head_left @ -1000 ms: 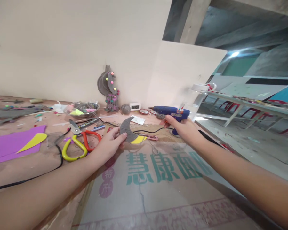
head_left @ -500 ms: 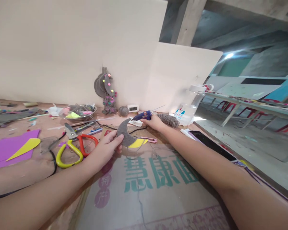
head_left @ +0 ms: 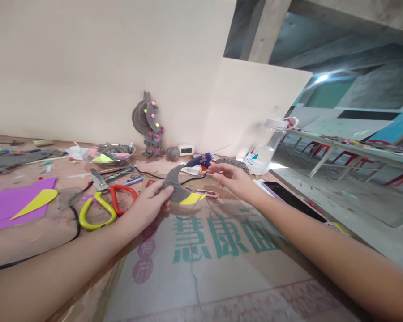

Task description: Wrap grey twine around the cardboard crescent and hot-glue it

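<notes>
My left hand (head_left: 150, 206) pinches a grey crescent-shaped piece (head_left: 175, 185) wrapped in twine, held upright just above the table. A yellow foam shape (head_left: 192, 199) lies right under it. My right hand (head_left: 231, 178) hovers to the right of the crescent with its fingers spread and nothing in them. The blue glue gun (head_left: 200, 161) lies on the table just behind that hand, its black cord (head_left: 74, 232) trailing left across the table.
Yellow-handled (head_left: 93, 210) and red-handled scissors (head_left: 121, 197) lie left of my left hand. Purple foam sheet (head_left: 10, 201) sits far left. A bowl of scraps (head_left: 110, 154), a twine decoration (head_left: 149, 123), a clear bottle (head_left: 262, 154) and a phone (head_left: 289, 197) stand around. Printed cardboard (head_left: 215, 250) covers the near table.
My right hand carried the glue gun leftward, set it down behind the crescent, then let go and opened. My left hand kept its hold on the crescent.
</notes>
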### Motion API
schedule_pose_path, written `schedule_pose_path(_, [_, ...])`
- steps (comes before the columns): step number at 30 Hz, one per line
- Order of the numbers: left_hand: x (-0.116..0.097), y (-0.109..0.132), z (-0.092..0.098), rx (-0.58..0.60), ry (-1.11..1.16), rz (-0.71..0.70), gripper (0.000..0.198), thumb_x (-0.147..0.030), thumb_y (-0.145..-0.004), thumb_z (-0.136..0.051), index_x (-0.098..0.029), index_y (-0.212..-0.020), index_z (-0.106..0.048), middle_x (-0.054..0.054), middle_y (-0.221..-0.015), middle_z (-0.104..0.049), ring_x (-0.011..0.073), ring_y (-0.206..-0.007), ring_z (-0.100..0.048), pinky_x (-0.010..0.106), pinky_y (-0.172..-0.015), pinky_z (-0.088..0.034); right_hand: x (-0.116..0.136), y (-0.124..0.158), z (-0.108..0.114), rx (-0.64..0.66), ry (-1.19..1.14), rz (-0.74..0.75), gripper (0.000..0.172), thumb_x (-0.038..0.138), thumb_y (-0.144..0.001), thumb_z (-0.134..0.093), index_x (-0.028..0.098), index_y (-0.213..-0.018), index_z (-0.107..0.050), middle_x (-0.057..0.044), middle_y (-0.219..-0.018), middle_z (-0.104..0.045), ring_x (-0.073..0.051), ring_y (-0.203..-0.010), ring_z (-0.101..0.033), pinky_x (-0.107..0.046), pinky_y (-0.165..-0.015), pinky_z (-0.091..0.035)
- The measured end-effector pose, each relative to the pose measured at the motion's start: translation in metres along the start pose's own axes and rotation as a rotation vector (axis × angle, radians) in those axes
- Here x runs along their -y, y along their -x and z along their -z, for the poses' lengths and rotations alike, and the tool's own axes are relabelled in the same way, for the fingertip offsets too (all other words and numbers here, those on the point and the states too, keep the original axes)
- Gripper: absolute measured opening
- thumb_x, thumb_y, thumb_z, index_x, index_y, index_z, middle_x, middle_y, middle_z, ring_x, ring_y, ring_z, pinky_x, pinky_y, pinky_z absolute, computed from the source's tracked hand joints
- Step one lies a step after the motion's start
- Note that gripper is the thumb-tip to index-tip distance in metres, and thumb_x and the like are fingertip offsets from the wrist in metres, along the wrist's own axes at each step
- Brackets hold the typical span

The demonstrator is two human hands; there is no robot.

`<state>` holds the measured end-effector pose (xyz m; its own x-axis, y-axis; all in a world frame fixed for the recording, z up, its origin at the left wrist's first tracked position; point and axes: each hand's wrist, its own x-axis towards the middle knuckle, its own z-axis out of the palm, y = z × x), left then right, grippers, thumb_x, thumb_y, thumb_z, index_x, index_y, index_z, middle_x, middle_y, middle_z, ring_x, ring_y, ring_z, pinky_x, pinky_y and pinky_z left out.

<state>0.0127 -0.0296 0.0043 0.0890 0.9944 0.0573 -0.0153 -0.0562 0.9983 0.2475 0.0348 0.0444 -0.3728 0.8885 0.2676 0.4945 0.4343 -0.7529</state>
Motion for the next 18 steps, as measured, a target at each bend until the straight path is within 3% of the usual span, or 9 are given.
schedule_pose_path(2, [0.002, -0.001, 0.001, 0.012, 0.017, -0.006, 0.022, -0.038, -0.077, -0.054, -0.018, -0.069, -0.048, -0.006, -0.05, -0.048, 0.0068, -0.045, -0.043, 0.018, -0.045, -0.033, 0.014, 0.011, -0.003, 0.211, -0.21, -0.061, 0.047, 0.033, -0.077, -0.056, 0.023, -0.122, -0.047, -0.009, -0.122, -0.055, -0.009, -0.06, -0.059, -0.028, -0.061, -0.052])
schedule_pose_path(4, [0.003, -0.002, 0.001, 0.017, 0.041, 0.0, 0.022, -0.038, -0.076, -0.055, -0.018, -0.069, -0.048, -0.006, -0.05, -0.047, 0.0068, -0.044, -0.043, 0.018, -0.045, -0.034, 0.023, 0.018, -0.006, 0.411, -0.308, -0.134, 0.065, 0.03, -0.073, -0.061, 0.029, -0.132, -0.035, -0.007, -0.121, -0.055, -0.006, -0.053, -0.056, -0.026, -0.055, -0.051])
schedule_pose_path(5, [0.004, -0.002, 0.001, 0.019, 0.051, 0.003, 0.022, -0.038, -0.076, -0.055, -0.018, -0.069, -0.048, -0.006, -0.05, -0.047, 0.0069, -0.044, -0.042, 0.018, -0.045, -0.034, 0.025, 0.02, -0.006, 0.487, -0.312, -0.169, 0.069, 0.03, -0.071, -0.062, 0.029, -0.133, -0.033, -0.006, -0.112, -0.06, -0.006, -0.052, -0.055, -0.025, -0.053, -0.049])
schedule_pose_path(7, [0.003, -0.002, 0.001, 0.023, 0.047, -0.003, 0.022, -0.038, -0.076, -0.055, -0.018, -0.069, -0.048, -0.006, -0.049, -0.046, 0.0071, -0.044, -0.042, 0.018, -0.046, -0.033, 0.025, 0.021, -0.005, 0.578, -0.238, -0.216, 0.058, 0.033, -0.072, -0.061, 0.026, -0.126, -0.045, 0.0, -0.082, -0.065, -0.007, -0.05, -0.052, -0.022, -0.05, -0.045])
schedule_pose_path(9, [0.002, -0.002, 0.002, 0.031, 0.004, -0.026, 0.022, -0.038, -0.077, -0.054, -0.019, -0.07, -0.048, -0.006, -0.049, -0.046, 0.0074, -0.044, -0.042, 0.019, -0.046, -0.033, 0.023, 0.019, -0.001, 0.553, -0.1, -0.215, 0.035, 0.038, -0.074, -0.058, 0.02, -0.104, -0.061, 0.004, -0.058, -0.056, -0.008, -0.047, -0.047, -0.02, -0.046, -0.038])
schedule_pose_path(12, [0.002, -0.002, 0.002, 0.046, -0.089, -0.068, 0.022, -0.038, -0.078, -0.051, -0.018, -0.071, -0.047, -0.006, -0.049, -0.045, 0.008, -0.045, -0.043, 0.019, -0.047, -0.033, 0.023, 0.013, 0.007, 0.411, 0.051, -0.139, 0.026, 0.042, -0.075, -0.055, 0.018, -0.076, -0.065, 0.005, -0.052, -0.049, -0.006, -0.045, -0.041, -0.019, -0.045, -0.032])
schedule_pose_path(15, [0.001, -0.002, 0.003, 0.055, -0.151, -0.09, 0.021, -0.037, -0.08, -0.049, -0.018, -0.073, -0.048, -0.007, -0.049, -0.044, 0.0081, -0.046, -0.041, 0.02, -0.047, -0.032, 0.024, 0.01, 0.011, 0.313, 0.094, -0.054, 0.028, 0.042, -0.077, -0.051, 0.017, -0.071, -0.064, 0.004, -0.057, -0.053, -0.006, -0.048, -0.041, -0.02, -0.05, -0.034])
schedule_pose_path(18, [0.001, -0.002, 0.002, 0.054, -0.183, -0.104, 0.021, -0.037, -0.081, -0.048, -0.017, -0.072, -0.048, -0.006, -0.05, -0.044, 0.0078, -0.046, -0.041, 0.02, -0.047, -0.031, 0.023, 0.01, 0.009, 0.232, 0.179, -0.059, 0.027, 0.039, -0.077, -0.052, 0.016, -0.072, -0.065, 0.001, -0.062, -0.057, -0.008, -0.053, -0.046, -0.022, -0.053, -0.035])
